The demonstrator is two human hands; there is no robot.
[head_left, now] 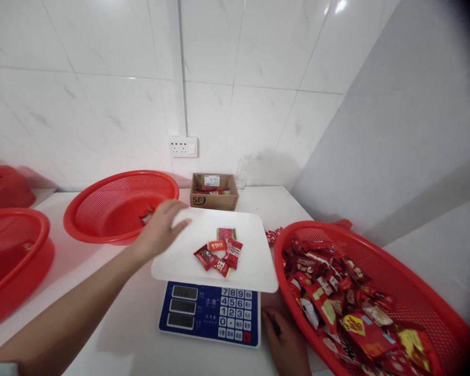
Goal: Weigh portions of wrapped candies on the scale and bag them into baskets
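Observation:
My left hand (pixel 160 225) reaches forward, palm down with fingers stretched out, over the rim of an almost bare red mesh basket (pixel 102 234) and the left corner of the white scale plate (pixel 254 256). One red candy (pixel 146 215) lies in that basket just beside the hand. Several red wrapped candies (pixel 219 253) sit in the middle of the plate. My right hand (pixel 285 342) rests flat on the counter between the blue scale keypad (pixel 209 313) and a large red basket (pixel 415 284) heaped with red candies (pixel 337 305).
A small cardboard box (pixel 214 192) with packets stands at the back by the tiled wall, below a wall socket (pixel 183 147). Another red basket (pixel 19 235) sits at the far left. A loose candy (pixel 273 235) lies behind the right basket. A grey wall closes the right side.

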